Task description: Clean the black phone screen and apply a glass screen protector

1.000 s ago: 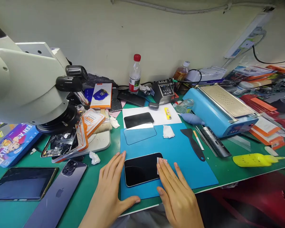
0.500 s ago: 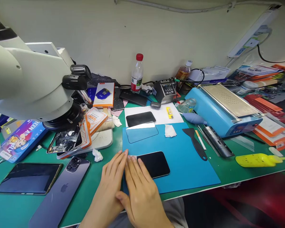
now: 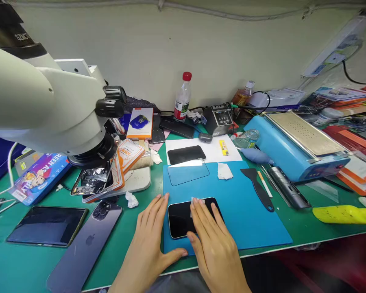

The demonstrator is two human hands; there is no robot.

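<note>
Currently | phone point(image 3: 179, 220) under fingers point(image 3: 205, 218) of right hand point(image 3: 217, 249) | beside left hand point(image 3: 151, 236)

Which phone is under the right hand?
The pale-rimmed, black-screened phone on the flat blue mat, partly covered by the right hand; no hand covers any other phone.

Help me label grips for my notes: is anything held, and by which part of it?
Nothing is visibly gripped: the right hand lies flat over a white wipe on the phone; the left hand is open beside the phone.
</note>
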